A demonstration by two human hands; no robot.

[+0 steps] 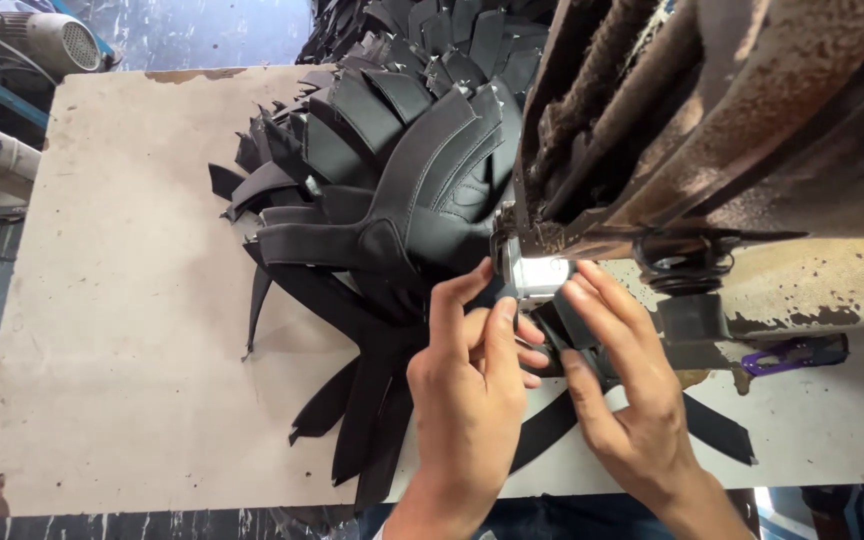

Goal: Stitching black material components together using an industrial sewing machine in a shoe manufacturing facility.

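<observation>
Head view, near to far. Left hand point(472, 385) at six o'clock, wrist low, fingers point(449, 300) bent and part closed, pinching the black leather piece point(422, 245) at its near edge, thumb and forefinger tips close to the small lit spot point(540, 272). Right hand point(622, 390) at five o'clock, just beside the left, fingers point(602, 300) stretched long and nearly straight, only a little spread, tips pressed down on the black strap point(572, 330) under the machine head; no full clench, a flat pressing hold. Black strap ends point(722, 430) trailing off toward four o'clock over the pale bench top point(832, 420). Purple-handled tool point(797, 352) lying flat at three o'clock, well apart from both hands. Sewing machine point(712, 130) looming at one to two o'clock, rusty brown, worn, its foot right over the fingertips, black spring coil point(682, 262) hanging beneath. Stack of black leather pieces point(382, 130) fanned out at twelve o'clock, overlapping like scales, touching the worked piece. Loose black strips point(352, 400) splayed at seven o'clock. Bare brown board point(122, 300) spreading from nine to eleven o'clock. Grey motor point(57, 40) far off at eleven o'clock, beyond the board's edge.
</observation>
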